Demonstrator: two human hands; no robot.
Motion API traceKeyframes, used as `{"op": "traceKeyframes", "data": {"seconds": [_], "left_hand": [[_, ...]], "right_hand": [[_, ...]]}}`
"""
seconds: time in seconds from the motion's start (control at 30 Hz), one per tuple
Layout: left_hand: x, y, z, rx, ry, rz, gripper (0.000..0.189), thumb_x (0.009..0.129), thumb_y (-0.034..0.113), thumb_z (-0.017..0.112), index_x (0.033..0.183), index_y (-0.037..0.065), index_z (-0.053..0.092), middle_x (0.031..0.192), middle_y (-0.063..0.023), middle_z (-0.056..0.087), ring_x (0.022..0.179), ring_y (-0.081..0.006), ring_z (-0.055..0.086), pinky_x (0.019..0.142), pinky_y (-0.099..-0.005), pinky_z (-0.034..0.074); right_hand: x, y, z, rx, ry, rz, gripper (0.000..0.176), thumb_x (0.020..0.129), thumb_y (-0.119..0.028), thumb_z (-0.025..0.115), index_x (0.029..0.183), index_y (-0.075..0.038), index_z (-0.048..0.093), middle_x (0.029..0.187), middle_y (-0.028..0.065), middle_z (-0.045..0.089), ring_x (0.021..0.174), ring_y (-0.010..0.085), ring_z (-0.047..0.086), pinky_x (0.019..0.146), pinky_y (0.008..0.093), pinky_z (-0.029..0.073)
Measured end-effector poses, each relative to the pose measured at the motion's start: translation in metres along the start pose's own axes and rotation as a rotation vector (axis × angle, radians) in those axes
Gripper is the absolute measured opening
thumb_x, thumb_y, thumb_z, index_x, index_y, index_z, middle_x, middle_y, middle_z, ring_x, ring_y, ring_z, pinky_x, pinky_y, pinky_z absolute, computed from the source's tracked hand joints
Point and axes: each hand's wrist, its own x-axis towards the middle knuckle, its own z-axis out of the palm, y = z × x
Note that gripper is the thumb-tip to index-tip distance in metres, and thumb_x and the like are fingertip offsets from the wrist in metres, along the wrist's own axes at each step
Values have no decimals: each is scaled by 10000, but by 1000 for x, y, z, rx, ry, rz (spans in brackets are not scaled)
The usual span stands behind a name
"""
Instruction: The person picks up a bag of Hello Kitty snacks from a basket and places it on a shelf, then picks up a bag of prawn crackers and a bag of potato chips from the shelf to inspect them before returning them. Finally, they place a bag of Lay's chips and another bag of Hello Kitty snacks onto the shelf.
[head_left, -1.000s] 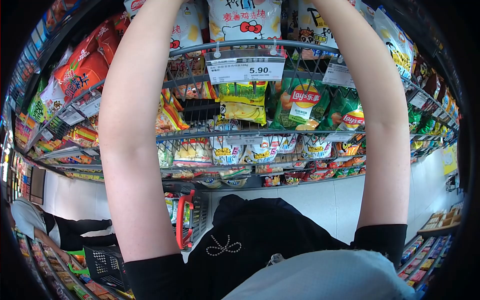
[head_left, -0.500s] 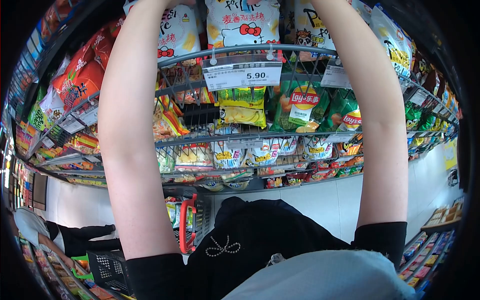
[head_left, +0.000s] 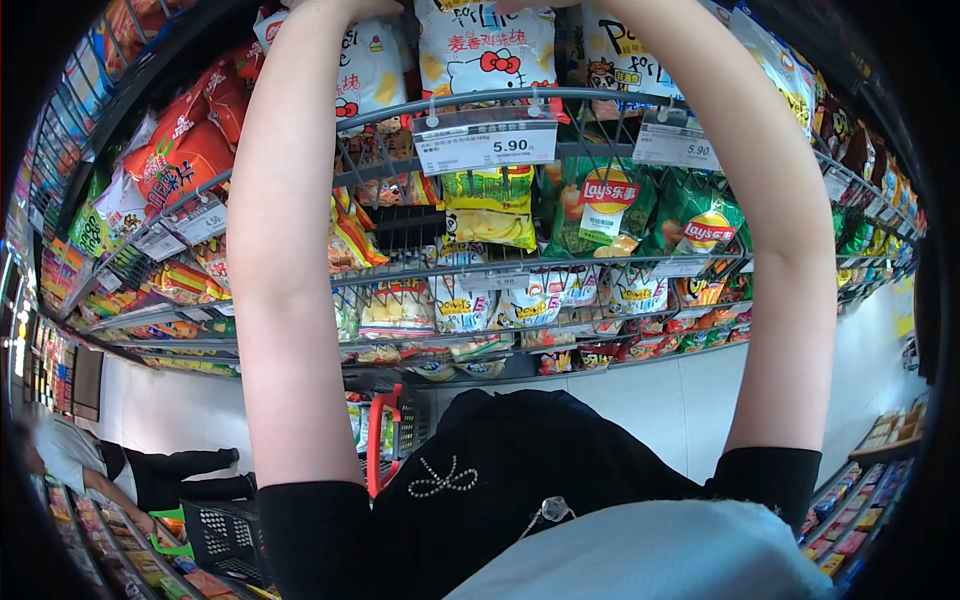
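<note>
Both arms reach up to the top shelf. My left hand [head_left: 352, 7] is at the upper edge, over a white snack bag [head_left: 368, 68]; most of its fingers are cut off. At the top of the middle white bag with a red bow print [head_left: 487, 45], only a small part of my right hand [head_left: 560, 3] shows. Whether either hand grips a bag cannot be made out. The middle bag stands upright behind the wire rail, above a 5.90 price label [head_left: 487, 147]. Another white bag [head_left: 628, 50] is to its right.
Lower shelves hold green chip bags [head_left: 602, 210] and a yellow bag [head_left: 489, 208]. Red bags [head_left: 180, 165] are at the left. A red-handled basket [head_left: 383, 435] is below the shelves. At the lower left, a person [head_left: 75, 455] is beside a black basket [head_left: 225, 540].
Both forearms have shifted slightly right in the view. My left hand shows more at the upper edge, with fingers extending right. More of the right-hand price label is uncovered.
</note>
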Motion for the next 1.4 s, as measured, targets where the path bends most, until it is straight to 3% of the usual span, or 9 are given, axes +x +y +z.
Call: {"op": "traceKeyframes", "data": {"seconds": [0.2, 0.3, 0.37, 0.53, 0.7, 0.83, 1.17, 1.33, 1.4], "left_hand": [[-30, 2, -28, 14, 21, 78, 588, 685, 412, 655, 1131, 44, 544, 1158, -187, 537, 1090, -318, 506, 891, -395, 416], [-63, -13, -22, 87, 177, 210, 525, 734, 388, 629, 1136, 61, 546, 1169, -197, 528, 1086, -312, 511, 891, -392, 417], [-97, -29, 4, 34, 679, 540, 524, 698, 335, 692, 1102, 36, 544, 1066, -126, 563, 995, -297, 530, 806, -374, 445], [-251, -14, 79, -470, 609, 936, 126, 611, 58, 640, 724, 59, 583, 756, -49, 548, 662, -200, 526, 540, -351, 400], [-368, -20, 204, -549, -90, 607, 160, 694, 191, 641, 768, 60, 587, 780, -52, 560, 746, -232, 550, 649, -348, 417], [-439, -79, 249, -326, -607, 245, 288, 694, 252, 661, 911, 72, 603, 980, -103, 557, 940, -265, 528, 774, -412, 422], [-543, -132, 255, -6, -657, -638, 765, 752, 402, 609, 1360, 94, 259, 1253, -249, 392, 1131, -375, 439, 842, -469, 423], [-548, -123, 260, -38, -625, -688, 360, 789, 393, 579, 797, 34, 565, 681, -185, 621, 659, -369, 620, 590, -444, 504], [-545, -125, 260, -96, -639, -681, 363, 773, 381, 607, 798, 20, 572, 711, -203, 621, 687, -370, 619, 605, -447, 500]], "right_hand": [[-87, -32, -90, 300, -156, -44, 854, 709, -400, 673, 1306, 70, 284, 1365, 211, 295, 1267, 304, 296, 1035, 349, 277], [-161, -51, -88, 367, 234, -93, 464, 745, -344, 650, 1096, -48, 583, 1047, 100, 613, 910, 288, 583, 835, 360, 441], [-212, -65, -104, 604, -18, -137, 603, 647, -260, 710, 1163, -17, 514, 1076, 135, 579, 940, 341, 558, 890, 371, 414], [-304, -96, -35, 1355, -496, -21, 555, 694, -249, 712, 1162, -16, 523, 1043, 134, 606, 924, 285, 591, 785, 327, 472], [-405, -177, 100, 1707, -710, 708, 588, 716, -254, 707, 1200, -10, 478, 1042, 159, 609, 967, 248, 593, 782, 307, 465], [-460, -220, 166, 969, -1108, 339, 684, 722, -431, 658, 1196, 19, 457, 1079, 218, 563, 1024, 349, 533, 871, 386, 424], [-539, -265, 255, 921, -1340, 443, 558, 740, -393, 633, 1117, 6, 528, 1070, 217, 572, 1029, 350, 527, 888, 406, 421], [-627, -276, 281, 899, -1480, 506, 541, 726, -470, 614, 1018, -15, 608, 1075, 185, 583, 1031, 323, 537, 884, 373, 429], [-663, -277, 289, 806, -1629, 387, 535, 728, -469, 613, 1005, -11, 613, 1064, 184, 588, 1023, 325, 542, 875, 373, 434]]}}
